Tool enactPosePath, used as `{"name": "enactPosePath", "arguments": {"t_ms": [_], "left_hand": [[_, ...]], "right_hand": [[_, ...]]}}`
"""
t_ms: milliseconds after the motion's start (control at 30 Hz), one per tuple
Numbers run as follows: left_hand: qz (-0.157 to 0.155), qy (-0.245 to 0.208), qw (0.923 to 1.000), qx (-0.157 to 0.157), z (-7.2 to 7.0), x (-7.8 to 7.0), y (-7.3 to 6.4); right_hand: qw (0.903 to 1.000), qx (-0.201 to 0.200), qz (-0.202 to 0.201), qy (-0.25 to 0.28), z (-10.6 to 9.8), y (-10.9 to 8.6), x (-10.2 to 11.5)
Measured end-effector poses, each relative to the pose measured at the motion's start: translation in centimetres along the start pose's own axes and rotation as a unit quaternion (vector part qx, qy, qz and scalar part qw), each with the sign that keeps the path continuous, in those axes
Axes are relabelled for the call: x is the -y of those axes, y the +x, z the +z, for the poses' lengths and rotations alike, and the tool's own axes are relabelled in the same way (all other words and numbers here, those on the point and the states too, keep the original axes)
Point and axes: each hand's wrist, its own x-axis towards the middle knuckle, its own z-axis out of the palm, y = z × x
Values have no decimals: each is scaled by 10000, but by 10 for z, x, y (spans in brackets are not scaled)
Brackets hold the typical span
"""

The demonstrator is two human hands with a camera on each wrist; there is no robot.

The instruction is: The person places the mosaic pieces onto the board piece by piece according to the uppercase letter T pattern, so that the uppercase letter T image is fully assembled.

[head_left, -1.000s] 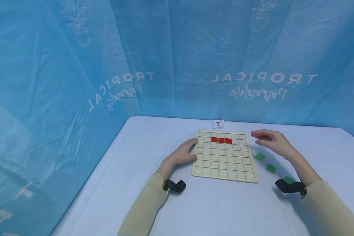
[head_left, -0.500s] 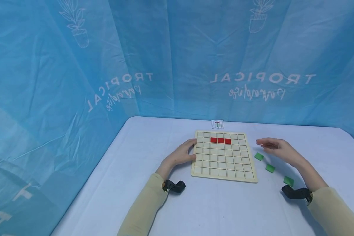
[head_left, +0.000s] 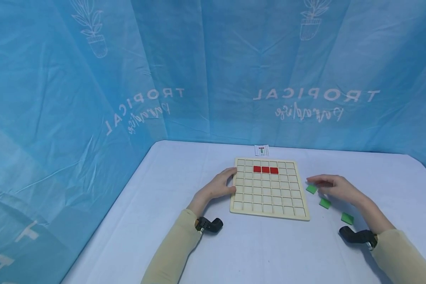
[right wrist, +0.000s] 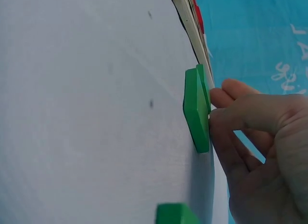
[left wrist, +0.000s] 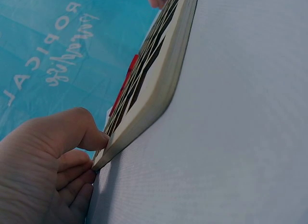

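In the head view a pale wooden grid board (head_left: 271, 215) lies flat on the table, with three red square tiles (head_left: 265, 169) in a row near its far side. My left hand (head_left: 218, 184) rests at the board's left edge; its thumb and fingers touch the rim, spread apart along it. Right of the board, a green tile (head_left: 311, 189) lies partly under the fingers of my right hand (head_left: 337, 187). Its loosely bent thumb and fingers sit close by the tile in the right wrist view; whether they touch it I cannot tell. Another green tile (head_left: 325, 203) lies nearer me.
A third green tile (head_left: 347, 218) lies close to the right wrist's black camera (head_left: 356, 236). Behind the board is a small printed grid card (head_left: 261, 150) with a red and green T. Blue cloth (head_left: 227, 71) hangs around the white table (head_left: 248, 256).
My right hand has drawn back from the board's far right corner and come down toward the farthest green tile. The left hand keeps its place on the board's edge.
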Motion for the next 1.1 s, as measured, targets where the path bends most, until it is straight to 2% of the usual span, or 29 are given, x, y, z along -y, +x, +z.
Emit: {"name": "enactPosePath", "arguments": {"t_ms": [200, 433, 600, 867, 1100], "left_hand": [[-11, 61, 10000, -13, 1, 0, 0], [-37, 86, 10000, 21, 2, -1, -1], [-71, 41, 10000, -9, 2, -1, 0], [-30, 39, 10000, -17, 1, 0, 0], [-44, 3, 10000, -31, 1, 1, 0]], "right_hand": [[9986, -192, -71, -481, 6, 0, -3], [9981, -242, -274, -495, 8, -2, -6], [9962, -285, -395, -728, 8, -1, -4], [9944, -580, -398, -794, 8, -1, -1], [9938, -896, -125, -650, 0, -2, 2]]}}
